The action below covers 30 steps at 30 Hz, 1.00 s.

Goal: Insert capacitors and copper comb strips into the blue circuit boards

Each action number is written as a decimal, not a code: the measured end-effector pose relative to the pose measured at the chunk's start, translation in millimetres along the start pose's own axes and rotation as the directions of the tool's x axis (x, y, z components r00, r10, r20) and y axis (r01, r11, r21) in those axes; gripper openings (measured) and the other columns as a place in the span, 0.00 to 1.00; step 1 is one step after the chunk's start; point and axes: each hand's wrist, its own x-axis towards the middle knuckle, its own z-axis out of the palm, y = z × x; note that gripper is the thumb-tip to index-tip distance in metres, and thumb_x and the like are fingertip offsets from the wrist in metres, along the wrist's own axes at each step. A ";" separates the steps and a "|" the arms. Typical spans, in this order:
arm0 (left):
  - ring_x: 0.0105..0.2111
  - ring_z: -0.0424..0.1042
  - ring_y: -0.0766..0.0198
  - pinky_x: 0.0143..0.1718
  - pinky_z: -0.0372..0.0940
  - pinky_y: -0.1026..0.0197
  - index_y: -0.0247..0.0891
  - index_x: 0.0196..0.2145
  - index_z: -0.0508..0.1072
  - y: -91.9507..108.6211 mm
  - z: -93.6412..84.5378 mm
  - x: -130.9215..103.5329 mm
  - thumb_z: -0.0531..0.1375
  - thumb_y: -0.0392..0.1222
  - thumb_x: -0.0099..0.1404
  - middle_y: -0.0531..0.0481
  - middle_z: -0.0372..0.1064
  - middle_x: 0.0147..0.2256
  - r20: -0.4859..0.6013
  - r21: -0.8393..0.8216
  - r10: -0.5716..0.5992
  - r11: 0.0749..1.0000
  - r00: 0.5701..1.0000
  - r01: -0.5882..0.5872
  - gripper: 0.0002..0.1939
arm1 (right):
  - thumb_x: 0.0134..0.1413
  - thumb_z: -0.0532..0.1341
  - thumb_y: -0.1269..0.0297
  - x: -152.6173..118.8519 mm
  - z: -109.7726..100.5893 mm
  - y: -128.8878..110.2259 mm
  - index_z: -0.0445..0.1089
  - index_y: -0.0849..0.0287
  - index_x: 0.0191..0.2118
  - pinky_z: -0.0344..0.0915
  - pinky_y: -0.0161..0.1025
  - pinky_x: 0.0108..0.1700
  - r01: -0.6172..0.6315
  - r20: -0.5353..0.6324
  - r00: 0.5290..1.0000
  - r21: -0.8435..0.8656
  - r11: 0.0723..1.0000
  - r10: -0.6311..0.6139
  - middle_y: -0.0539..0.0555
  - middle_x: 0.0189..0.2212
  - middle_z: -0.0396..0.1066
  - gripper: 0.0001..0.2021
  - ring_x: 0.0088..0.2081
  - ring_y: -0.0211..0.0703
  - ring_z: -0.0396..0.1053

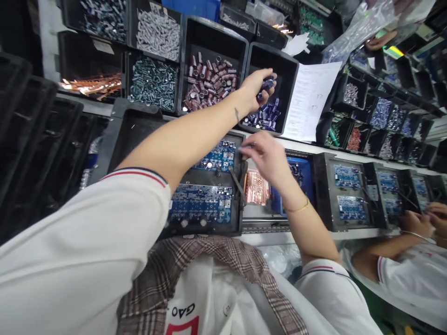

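My left hand (257, 89) is closed on several dark blue-purple capacitors (267, 83), above a black bin (289, 70) with more blue capacitors (267, 116) in its near end. My right hand (267, 156) is smeared by motion, its fingers pinched together beside the tray's upper right corner; whatever they hold is too blurred to name. Just left of it lies a blue circuit board (223, 156), partly covered by my left forearm. A second circuit board (200, 202) lies nearer to me in the same black tray (206, 229).
Bins of brown capacitors (213, 79), green parts (153, 83) and grey parts (159, 35) stand at the back. Copper-coloured strips (256, 187) and a blue bin (305, 181) lie right of the tray. Further right are more board trays (324, 195) and a co-worker's hands (417, 224).
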 end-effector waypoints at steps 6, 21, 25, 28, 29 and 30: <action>0.16 0.59 0.75 0.11 0.42 0.74 0.37 0.44 0.72 10.0 -49.8 -143.3 0.56 0.35 0.66 0.51 0.68 0.25 0.196 -0.492 -0.168 0.836 0.966 0.245 0.09 | 0.64 0.50 0.72 -17.3 32.1 -28.7 0.68 0.56 0.47 0.65 0.41 0.44 0.070 0.161 0.985 -0.087 0.994 -0.055 0.56 0.45 0.68 0.12 0.43 0.44 0.68; 0.17 0.59 0.75 0.09 0.43 0.76 0.36 0.35 0.68 -59.0 -70.8 -288.3 0.57 0.37 0.66 0.49 0.65 0.29 0.199 -0.569 -0.521 0.628 0.830 0.530 0.02 | 0.68 0.47 0.60 -0.9 31.0 -32.1 0.70 0.58 0.47 0.57 0.40 0.32 0.168 0.265 0.963 -0.411 0.896 -0.059 0.57 0.41 0.70 0.16 0.33 0.42 0.67; 0.17 0.61 0.74 0.09 0.43 0.76 0.36 0.34 0.68 -61.2 -68.9 -287.1 0.59 0.37 0.64 0.50 0.65 0.29 0.098 -0.524 -0.526 0.695 0.845 0.493 0.03 | 0.67 0.49 0.59 -13.1 33.3 -30.9 0.69 0.56 0.49 0.60 0.44 0.42 0.218 0.197 0.968 -0.344 0.913 -0.157 0.56 0.42 0.72 0.15 0.39 0.44 0.68; 0.18 0.62 0.75 0.09 0.44 0.76 0.39 0.40 0.71 -63.5 -69.7 -290.2 0.61 0.37 0.63 0.51 0.65 0.30 0.020 -0.485 -0.496 0.755 0.868 0.442 0.07 | 0.63 0.56 0.57 -33.0 30.8 -38.0 0.67 0.52 0.50 0.55 0.52 0.54 0.083 0.069 0.996 -0.343 0.936 -0.062 0.54 0.38 0.74 0.13 0.47 0.51 0.66; 0.18 0.62 0.75 0.09 0.44 0.76 0.40 0.42 0.71 -64.6 -70.0 -290.8 0.61 0.37 0.62 0.51 0.65 0.30 0.010 -0.471 -0.488 0.768 0.873 0.435 0.09 | 0.62 0.58 0.58 -40.0 29.7 -42.2 0.67 0.51 0.49 0.52 0.56 0.56 0.040 0.053 0.998 -0.342 0.939 -0.023 0.54 0.36 0.74 0.12 0.50 0.53 0.65; 0.18 0.62 0.75 0.10 0.44 0.76 0.40 0.43 0.72 -65.8 -70.2 -291.0 0.61 0.37 0.62 0.51 0.65 0.31 0.003 -0.458 -0.481 0.779 0.877 0.429 0.10 | 0.60 0.59 0.59 -46.2 28.5 -47.2 0.68 0.51 0.47 0.49 0.58 0.57 0.012 0.053 0.999 -0.330 0.944 0.006 0.54 0.35 0.75 0.10 0.51 0.54 0.64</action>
